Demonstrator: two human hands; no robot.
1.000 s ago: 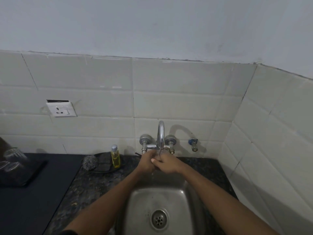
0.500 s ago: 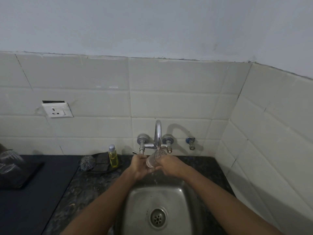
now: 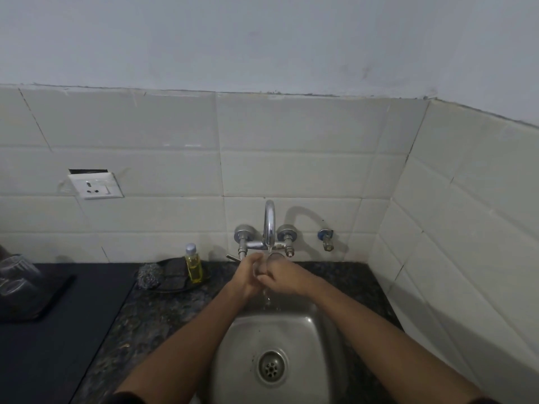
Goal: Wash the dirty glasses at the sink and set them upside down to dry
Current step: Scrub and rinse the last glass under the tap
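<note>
Gripping a glass [image 3: 274, 259] under the tap [image 3: 269, 223], left hand [image 3: 248, 272] and right hand [image 3: 284, 277], fingers curled round it

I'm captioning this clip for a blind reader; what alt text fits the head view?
Both hands, left hand and right hand, hold a clear glass under the running tap above a steel sink. Soap bottle and scrubber sit left.
</note>
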